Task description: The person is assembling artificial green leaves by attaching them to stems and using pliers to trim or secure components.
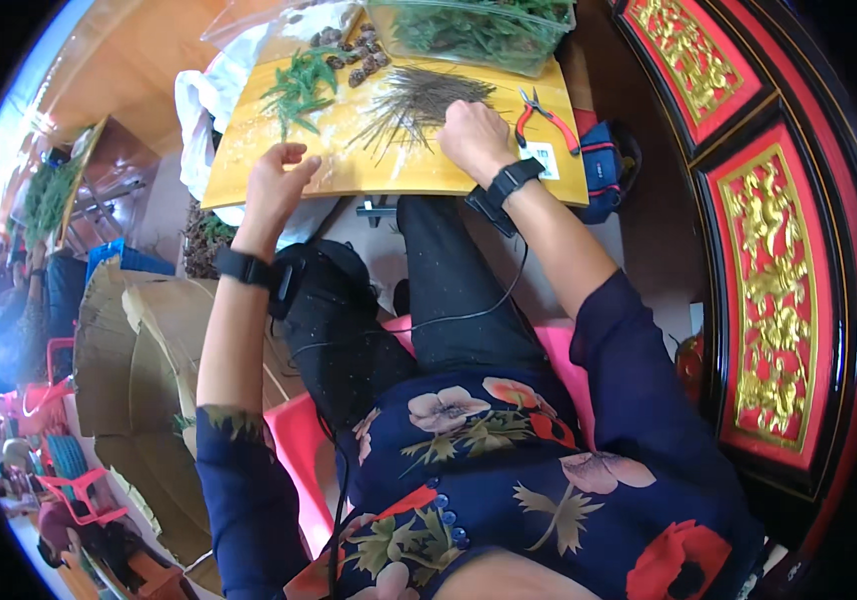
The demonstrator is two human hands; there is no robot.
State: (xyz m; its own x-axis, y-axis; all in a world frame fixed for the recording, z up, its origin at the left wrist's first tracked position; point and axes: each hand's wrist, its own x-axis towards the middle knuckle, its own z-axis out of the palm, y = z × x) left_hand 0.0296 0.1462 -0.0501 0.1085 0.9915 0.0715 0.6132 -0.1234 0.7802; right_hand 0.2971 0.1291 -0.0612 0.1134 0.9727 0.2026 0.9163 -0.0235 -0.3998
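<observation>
Dark wires are heaped mid-desk, presumably to be reached by both hands. Right hand is curled at the heap's right front; whether a wire is pinched can't be told, fingertips hidden. Left hand is held near the front edge, thumb and fingers parted, nothing seen in it. Pliers are laid right of the heap, red handles toward the person, likely for easy grabbing. Green sprigs and cones are kept apart by kind, probably for sorting.

Count: hands two, pliers one, clear bin one, wire heap one. Cones: several, overlapped. Wires, sprigs: uncountable.
</observation>
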